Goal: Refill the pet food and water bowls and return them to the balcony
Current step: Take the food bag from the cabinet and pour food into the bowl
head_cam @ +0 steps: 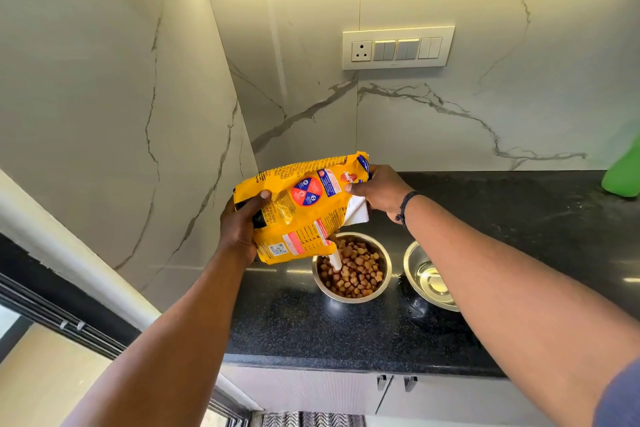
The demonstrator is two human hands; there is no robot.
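Note:
A yellow pet food bag [301, 208] hangs tilted over a steel food bowl [351, 269], its lower corner over the bowl's left rim. Brown kibble fills that bowl. My left hand [240, 225] grips the bag's left side. My right hand [379, 192] holds the bag's upper right end. To the right stands a second steel bowl [427, 276] with clear water in it, partly hidden by my right forearm. Both bowls rest on the black granite counter [311, 329].
A green object [621, 173] stands at the counter's far right against the marble wall. A socket and switch panel [397, 47] is on the wall above. Cabinet doors with handles [396, 383] sit under the counter. A window frame [62, 319] runs along the left.

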